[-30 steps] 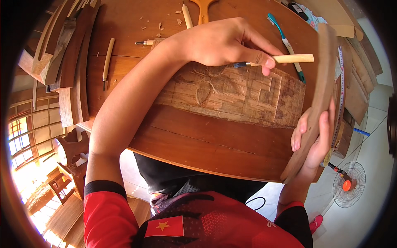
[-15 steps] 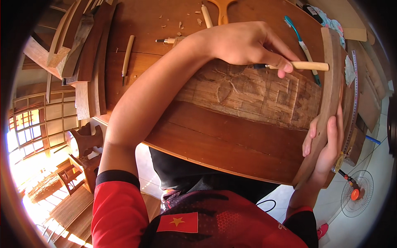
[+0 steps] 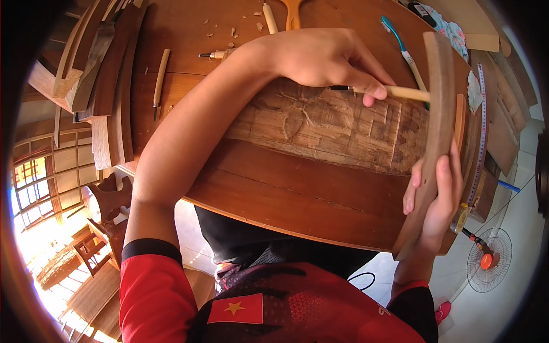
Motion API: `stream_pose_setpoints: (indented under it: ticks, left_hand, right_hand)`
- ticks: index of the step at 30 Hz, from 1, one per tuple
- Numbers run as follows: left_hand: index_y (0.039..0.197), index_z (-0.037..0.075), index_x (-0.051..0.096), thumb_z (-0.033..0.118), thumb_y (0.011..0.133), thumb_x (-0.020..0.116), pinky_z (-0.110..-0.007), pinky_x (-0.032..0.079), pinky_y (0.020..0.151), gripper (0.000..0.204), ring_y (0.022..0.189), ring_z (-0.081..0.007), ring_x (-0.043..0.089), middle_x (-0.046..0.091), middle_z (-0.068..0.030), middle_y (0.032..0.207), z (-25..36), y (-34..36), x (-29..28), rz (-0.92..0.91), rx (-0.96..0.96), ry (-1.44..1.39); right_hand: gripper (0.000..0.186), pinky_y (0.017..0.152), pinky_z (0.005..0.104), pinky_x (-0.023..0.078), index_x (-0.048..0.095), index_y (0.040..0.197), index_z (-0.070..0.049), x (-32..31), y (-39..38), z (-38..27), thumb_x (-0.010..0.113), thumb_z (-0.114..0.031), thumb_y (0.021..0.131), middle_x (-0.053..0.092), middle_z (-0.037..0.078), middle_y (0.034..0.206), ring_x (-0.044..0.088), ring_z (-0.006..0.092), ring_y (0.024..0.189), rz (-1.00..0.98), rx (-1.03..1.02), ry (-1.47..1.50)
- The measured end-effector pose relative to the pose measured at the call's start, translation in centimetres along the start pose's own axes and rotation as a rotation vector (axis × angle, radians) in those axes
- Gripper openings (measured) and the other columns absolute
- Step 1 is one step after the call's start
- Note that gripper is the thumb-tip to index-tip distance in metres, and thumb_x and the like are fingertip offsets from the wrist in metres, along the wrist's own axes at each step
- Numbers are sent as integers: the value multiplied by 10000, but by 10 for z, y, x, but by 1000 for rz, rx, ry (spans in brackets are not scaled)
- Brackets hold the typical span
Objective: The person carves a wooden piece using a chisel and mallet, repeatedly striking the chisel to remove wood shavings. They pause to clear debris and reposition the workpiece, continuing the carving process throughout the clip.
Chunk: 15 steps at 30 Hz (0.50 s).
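Observation:
Over a carved wooden board, my left hand grips a wood carving chisel by its pale handle, its dark tip low over the carving. My right hand is wrapped round the lower part of a long wooden bar, held upright in the picture at the board's right end. The bar's upper part meets the end of the chisel handle. My left forearm covers the board's left part.
Wood strips are stacked left on the table. Carving tools, wood chips and a teal toothbrush lie behind the board. A cloth, tape measure and planks sit right; a fan stands beyond the edge.
The bar in my right hand has moved leftward against the chisel handle's end, closing the gap seen earlier. My left hand keeps its grip on the chisel, and the whole view has shifted slightly.

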<state>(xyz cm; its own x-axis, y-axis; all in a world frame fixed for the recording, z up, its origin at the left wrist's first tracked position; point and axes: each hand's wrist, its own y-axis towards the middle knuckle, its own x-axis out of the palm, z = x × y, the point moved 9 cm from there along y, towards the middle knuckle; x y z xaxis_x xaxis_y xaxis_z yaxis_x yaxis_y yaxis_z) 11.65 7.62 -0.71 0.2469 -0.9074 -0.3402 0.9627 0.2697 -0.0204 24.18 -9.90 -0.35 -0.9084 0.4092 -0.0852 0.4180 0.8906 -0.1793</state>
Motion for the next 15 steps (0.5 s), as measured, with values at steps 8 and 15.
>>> stream_pose_setpoints:
  ticks: [8,15]
  left_hand:
    - [1269,1,720,196,1014,676,-280,534,920,325,959,-141,710,789,-81,1000,5,-8,-6,36,32,-33]
    - [1301,100,720,244,1004,692,-320,564,848,332,943,-182,717,788,-78,1083,12,-6,-10,31,85,-257]
  right_hand:
    - [604,352,244,385,267,1609,-23,-13,4,-5,369,-337,1103,497,85,692,432,130,387,112,-38,83]
    - [561,327,256,404,213,1620,-61,-14,4,-9,301,-322,1132,468,83,717,412,132,376,46,-76,78]
